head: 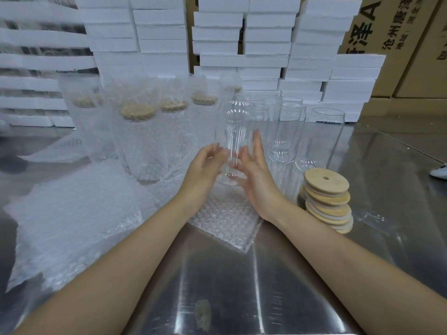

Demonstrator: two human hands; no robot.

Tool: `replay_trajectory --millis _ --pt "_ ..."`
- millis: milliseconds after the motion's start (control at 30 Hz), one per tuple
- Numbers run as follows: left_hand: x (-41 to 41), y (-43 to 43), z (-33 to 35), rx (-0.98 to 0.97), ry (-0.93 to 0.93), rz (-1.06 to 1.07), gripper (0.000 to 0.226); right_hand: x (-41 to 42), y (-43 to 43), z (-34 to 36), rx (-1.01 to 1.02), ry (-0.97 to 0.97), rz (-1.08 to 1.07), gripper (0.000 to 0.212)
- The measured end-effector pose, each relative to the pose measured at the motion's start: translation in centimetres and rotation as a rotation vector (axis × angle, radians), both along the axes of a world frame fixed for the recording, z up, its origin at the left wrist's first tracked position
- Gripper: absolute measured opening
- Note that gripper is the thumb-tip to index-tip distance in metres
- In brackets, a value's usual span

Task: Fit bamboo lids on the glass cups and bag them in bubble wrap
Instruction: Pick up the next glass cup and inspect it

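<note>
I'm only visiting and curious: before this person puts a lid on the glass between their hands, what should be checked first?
1. Glass cup upright between left hand and right hand: ok.
2. Firm hold on the cup: cannot tell, the picture is blurred there.
3. Cup mouth open, with no lid on it: ok.
4. Bamboo lids stacked beside the right forearm: ok.
5. Bubble-wrap bag lying ready below the hands: ok.
6. Cup clean and uncracked: cannot tell.
</note>
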State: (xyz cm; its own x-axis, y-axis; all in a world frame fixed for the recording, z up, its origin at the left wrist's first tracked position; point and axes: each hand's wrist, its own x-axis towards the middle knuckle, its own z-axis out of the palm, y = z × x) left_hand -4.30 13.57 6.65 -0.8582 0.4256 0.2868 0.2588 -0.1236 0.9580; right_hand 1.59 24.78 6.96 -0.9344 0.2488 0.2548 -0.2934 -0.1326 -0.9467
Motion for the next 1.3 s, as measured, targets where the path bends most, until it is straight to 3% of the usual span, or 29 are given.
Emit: replay_trajectory --millis 100,200,333,467,533,600,633,700,833,933,1033,1233,1300 --pt "0.2 0.2 -0.5 -0.158 0.156 0.009 0.075 -0.1 -0.1 0.0 0.156 -0.017 -0.085 0.071" --pt "0.2 0.3 -1.1 -0.2 0.142 -0.025 0.101 0.4 -0.7 0.3 0.168 -0.047 -0.043 0.06" --pt "0.2 0.1 -0.5 -0.109 0.053 -0.01 0.114 1.0 -1.5 1.0 0.263 0.023 -0.116 0.048" --pt "-0.2 0.1 -0.2 0.09 -0.124 0.002 0.107 2.2 -1.8 2.1 0.436 0.094 -0.255 0.037" --pt "-0.2 0.2 -0.4 0.189 -0.236 -0.016 0.099 2.9 -1.6 2.8 0.768 0.145 -0.429 0.032" --pt "-0.3 0.3 -0.4 0.265 -0.343 -0.015 0.081 3.5 -1.3 3.7 1.282 0.077 -0.636 0.034" --pt "-0.4 0.3 -0.3 0.297 -0.387 -0.023 0.074 3.9 -1.0 4.2 1.46 -0.022 -0.71 0.037" --pt "-0.6 0.2 0.0 0.353 -0.453 -0.084 0.072 4.7 -0.3 5.3 1.61 -0.342 -0.764 0.037" --pt "-0.4 -0.1 0.1 0.421 -0.527 -0.196 0.075 6.0 1.8 6.9 1.629 -0.903 -0.643 0.042" --pt "-0.5 -0.1 -0.3 0.397 -0.502 -0.268 0.059 6.4 2.6 7.1 1.527 -1.022 -0.538 0.054" --pt "-0.7 -0.1 -0.5 0.31 -0.432 -0.361 0.04 6.6 2.5 6.5 1.533 -1.02 -0.493 0.065" --pt "-0.6 -0.1 -0.5 0.328 -0.437 -0.353 0.044 4.4 1.8 3.9 1.621 -0.72 -0.582 0.045" --pt "-0.4 0.0 -0.3 0.399 -0.515 -0.272 0.06 3.4 2.0 2.8 1.59 -0.623 -0.568 0.043"
